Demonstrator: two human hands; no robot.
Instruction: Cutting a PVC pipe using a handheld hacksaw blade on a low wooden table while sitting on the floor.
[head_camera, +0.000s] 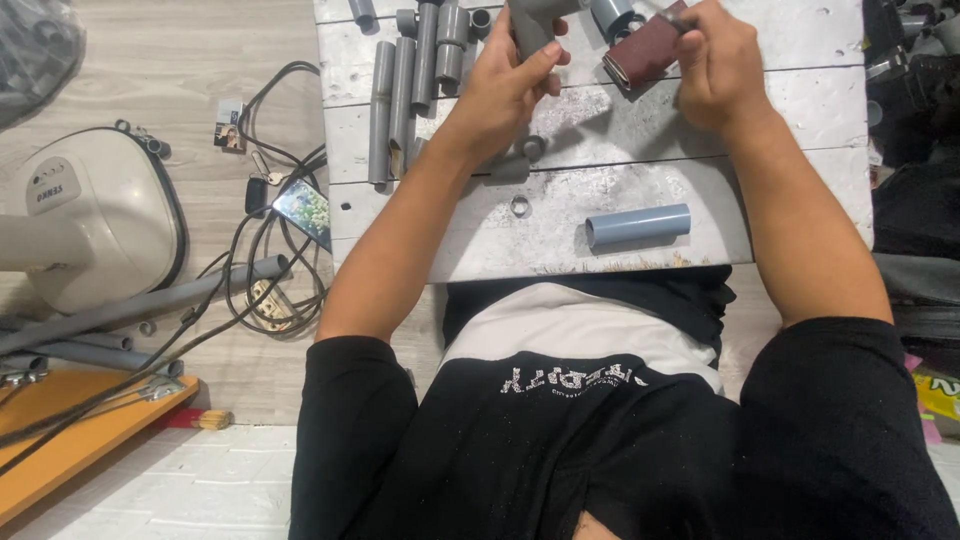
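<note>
Head camera is showing us gripping a grey pipe fitting in our left hand, fingers wrapped tight around it, above the white bench. Our right hand is pinching a strip of brown sandpaper just beside the fitting. A short blue-grey pipe is lying nearer us.

A worn white plank bench is carrying grey pipe lengths, a short blue-grey pipe, a small ring and grey fittings.
</note>
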